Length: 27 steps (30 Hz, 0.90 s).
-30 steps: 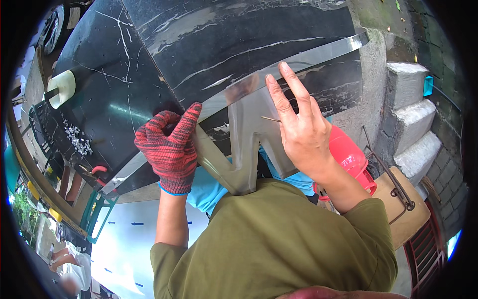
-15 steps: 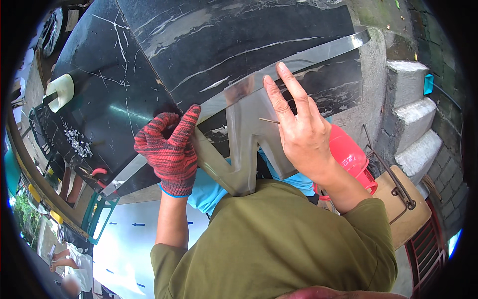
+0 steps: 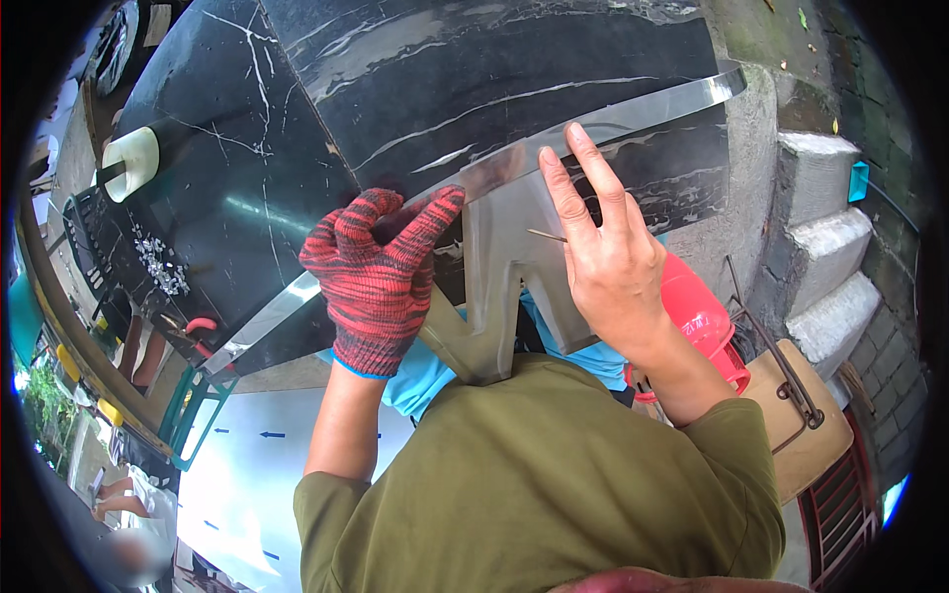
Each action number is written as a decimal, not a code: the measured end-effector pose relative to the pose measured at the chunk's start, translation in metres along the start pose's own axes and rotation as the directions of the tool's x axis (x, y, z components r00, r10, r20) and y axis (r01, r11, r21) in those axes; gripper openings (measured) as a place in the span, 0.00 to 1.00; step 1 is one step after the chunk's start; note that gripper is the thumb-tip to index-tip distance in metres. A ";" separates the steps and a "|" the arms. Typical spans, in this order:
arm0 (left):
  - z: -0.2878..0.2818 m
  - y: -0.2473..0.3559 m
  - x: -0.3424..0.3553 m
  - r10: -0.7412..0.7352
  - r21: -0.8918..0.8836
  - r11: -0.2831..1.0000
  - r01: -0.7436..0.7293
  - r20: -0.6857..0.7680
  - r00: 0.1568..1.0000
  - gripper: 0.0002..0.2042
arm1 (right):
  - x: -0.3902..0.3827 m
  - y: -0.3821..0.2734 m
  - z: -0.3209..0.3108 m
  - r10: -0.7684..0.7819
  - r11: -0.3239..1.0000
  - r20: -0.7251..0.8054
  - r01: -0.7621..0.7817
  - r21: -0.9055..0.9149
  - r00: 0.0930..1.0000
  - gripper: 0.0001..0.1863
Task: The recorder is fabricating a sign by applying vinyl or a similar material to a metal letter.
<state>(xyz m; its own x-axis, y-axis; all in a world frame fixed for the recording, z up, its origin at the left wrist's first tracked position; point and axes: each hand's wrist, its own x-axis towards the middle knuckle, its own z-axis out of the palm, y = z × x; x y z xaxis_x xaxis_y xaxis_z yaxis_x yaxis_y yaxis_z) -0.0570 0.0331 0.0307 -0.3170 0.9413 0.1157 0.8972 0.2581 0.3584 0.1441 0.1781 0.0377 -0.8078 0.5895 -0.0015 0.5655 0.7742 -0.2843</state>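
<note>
A black marble slab (image 3: 415, 89) with white veins lies in front of me. A long shiny metal strip (image 3: 633, 114) runs along its near edge. A grey metal letter-shaped piece (image 3: 494, 287) stands against that edge. My left hand (image 3: 381, 282), in a red knitted glove, presses on the strip and the upper left of the metal piece. My bare right hand (image 3: 603, 257) lies flat on the piece's right side, with a thin stick pinched between the fingers.
A roll of pale tape (image 3: 130, 161) sits on the slab at the far left. A red plastic container (image 3: 697, 316) and a tan board (image 3: 806, 425) lie low on the right, by concrete steps (image 3: 820, 247). A green frame (image 3: 198, 405) stands lower left.
Both hands stay on the metal piece; my right hand has shifted slightly up along it. Nothing else has visibly moved.
</note>
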 end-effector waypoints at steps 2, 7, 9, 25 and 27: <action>0.000 0.003 0.001 -0.019 -0.008 1.000 0.019 0.014 1.000 0.28 | 0.000 -0.002 -0.003 0.036 0.999 0.065 -0.035 -0.011 0.997 0.42; 0.003 0.002 0.001 -0.013 -0.011 1.000 0.012 -0.010 1.000 0.26 | -0.003 0.006 0.008 -0.022 1.000 -0.047 0.022 -0.005 0.999 0.41; 0.004 0.001 0.001 -0.013 -0.024 1.000 0.012 -0.012 1.000 0.26 | -0.003 0.005 0.009 -0.024 1.000 -0.054 0.023 -0.008 0.998 0.41; 0.006 0.002 0.001 -0.057 -0.054 0.997 0.058 0.016 0.998 0.29 | -0.001 0.001 -0.002 0.016 1.000 0.034 -0.015 -0.018 0.999 0.41; 0.006 0.001 0.001 -0.082 -0.073 0.994 0.085 0.042 0.996 0.29 | -0.001 0.001 -0.002 0.016 1.000 0.040 -0.015 -0.010 0.999 0.41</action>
<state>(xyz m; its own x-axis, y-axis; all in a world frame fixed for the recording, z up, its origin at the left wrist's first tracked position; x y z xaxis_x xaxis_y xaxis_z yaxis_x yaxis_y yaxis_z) -0.0542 0.0357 0.0254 -0.3761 0.9254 0.0468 0.8422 0.3203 0.4337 0.1459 0.1793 0.0396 -0.8047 0.5920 -0.0442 0.5795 0.7672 -0.2747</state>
